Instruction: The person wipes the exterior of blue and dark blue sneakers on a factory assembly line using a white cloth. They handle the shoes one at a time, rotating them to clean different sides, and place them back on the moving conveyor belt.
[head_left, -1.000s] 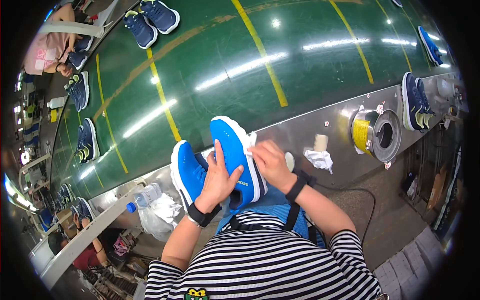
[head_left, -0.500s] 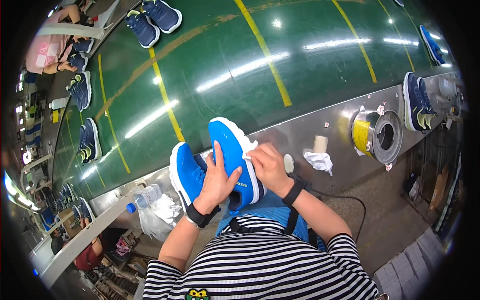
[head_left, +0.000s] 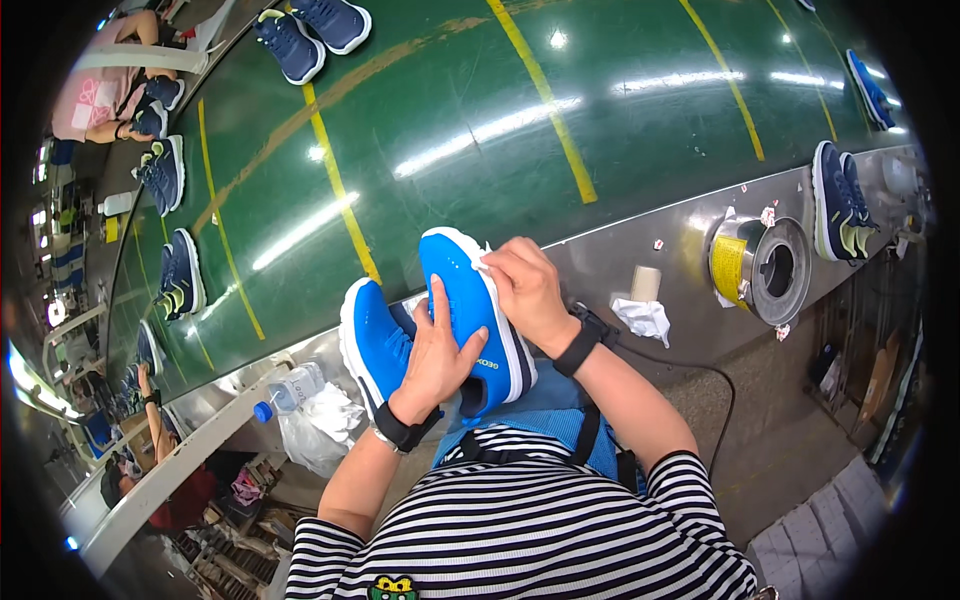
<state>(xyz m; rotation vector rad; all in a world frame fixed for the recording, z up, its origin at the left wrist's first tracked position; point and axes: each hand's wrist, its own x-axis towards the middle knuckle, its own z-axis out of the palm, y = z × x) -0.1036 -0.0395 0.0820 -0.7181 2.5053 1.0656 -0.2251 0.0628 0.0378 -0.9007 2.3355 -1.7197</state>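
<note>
My left hand [head_left: 437,358] grips a bright blue sneaker [head_left: 452,275] with a white sole, its fingers spread over the laces and the thumb near the heel opening. At that shoe's upper right edge, where sole meets upper, my right hand [head_left: 530,297] pinches a small white wipe [head_left: 482,262]; most of the wipe is hidden by the fingers. A second blue sneaker [head_left: 373,325] leans just left of the held one, partly covered by my left hand and wrist.
Beyond my hands runs a green conveyor belt [head_left: 430,210] with yellow lines, carrying navy sneakers [head_left: 290,47]. On its metal edge are a tape reel [head_left: 728,268], crumpled white paper [head_left: 642,318] and more navy sneakers [head_left: 830,205]. A plastic bottle [head_left: 296,388] lies at left. Other people work at far left.
My right hand has slid with the wipe up along the sole edge toward the toe. My left hand keeps its hold. At far left, a co-worker's arm now reaches to the belt.
</note>
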